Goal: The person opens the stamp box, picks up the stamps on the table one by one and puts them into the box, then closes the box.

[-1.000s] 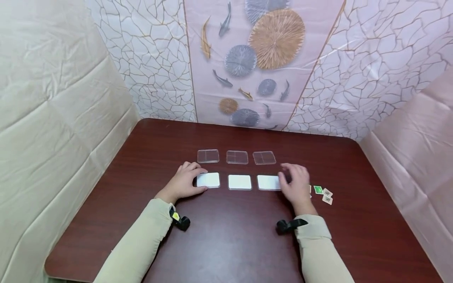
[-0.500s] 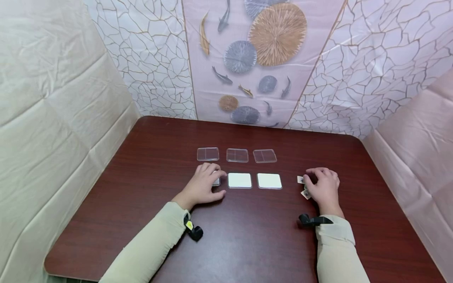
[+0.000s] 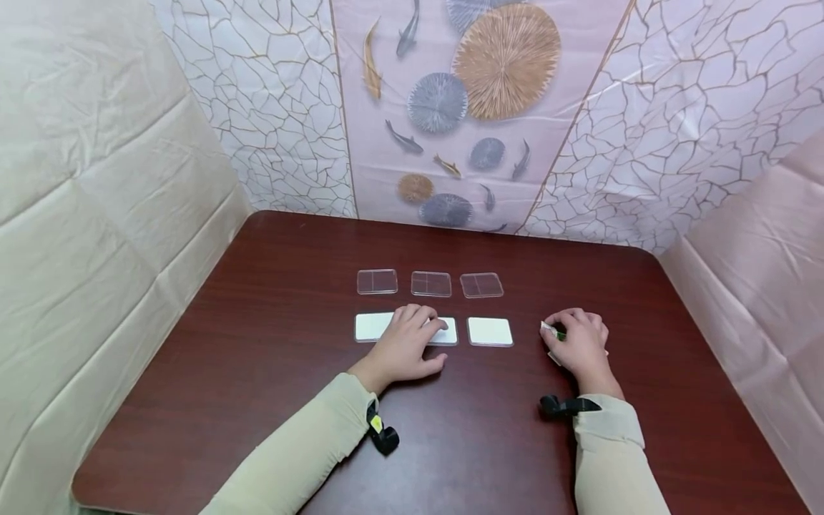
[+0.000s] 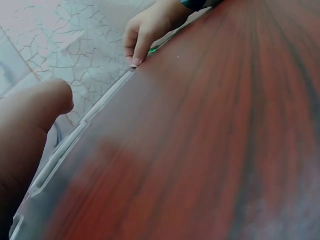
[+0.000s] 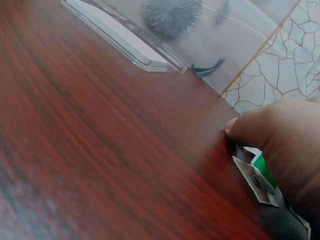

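My left hand (image 3: 405, 347) hovers over the table with fingers spread, covering part of the gap between two flat clear cases with white tops, the left one (image 3: 372, 327) and the middle one (image 3: 448, 331). A third white-topped case (image 3: 490, 332) lies just to its right. Farther right, my right hand (image 3: 582, 347) pinches a small postage stamp (image 3: 546, 327) between thumb and fingers, low over the table. Beneath that hand, the right wrist view shows a brownish stamp (image 5: 255, 181) tilted up beside a green one (image 5: 263, 171); the palm hides the others.
Behind the white-topped cases lie three transparent lids in a row: left (image 3: 377, 282), middle (image 3: 430, 284) and right (image 3: 481, 285). The dark red-brown table (image 3: 476, 443) ends at a patterned backdrop (image 3: 283, 107), with pale cloth (image 3: 103, 236) along the sides.
My left hand has slid right, from the left white-topped case to the middle one. My right hand moved right to the stamps, then closed its fingertips on one.
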Demonstrator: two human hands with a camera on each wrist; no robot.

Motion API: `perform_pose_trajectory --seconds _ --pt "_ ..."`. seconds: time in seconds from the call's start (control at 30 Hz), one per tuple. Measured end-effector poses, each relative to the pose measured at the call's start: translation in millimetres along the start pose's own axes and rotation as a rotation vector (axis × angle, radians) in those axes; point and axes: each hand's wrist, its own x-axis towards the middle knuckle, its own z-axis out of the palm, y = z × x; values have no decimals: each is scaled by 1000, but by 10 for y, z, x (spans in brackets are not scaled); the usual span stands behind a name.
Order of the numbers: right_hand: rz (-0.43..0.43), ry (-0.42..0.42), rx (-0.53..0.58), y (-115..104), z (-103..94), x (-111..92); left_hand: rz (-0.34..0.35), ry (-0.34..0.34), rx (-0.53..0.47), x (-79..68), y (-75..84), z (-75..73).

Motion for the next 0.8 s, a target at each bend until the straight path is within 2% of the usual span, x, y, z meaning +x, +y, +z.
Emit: perform_pose_trajectory --seconds 0.37,0.6,0.8 --pt "-39 111 26 -37 78 32 -28 -4 -17 23 14 6" --pt "-43 250 213 -185 154 58 -38 17 -9 62 45 31" --pt "-67 295 294 -417 306 103 -45 28 14 165 98 82"
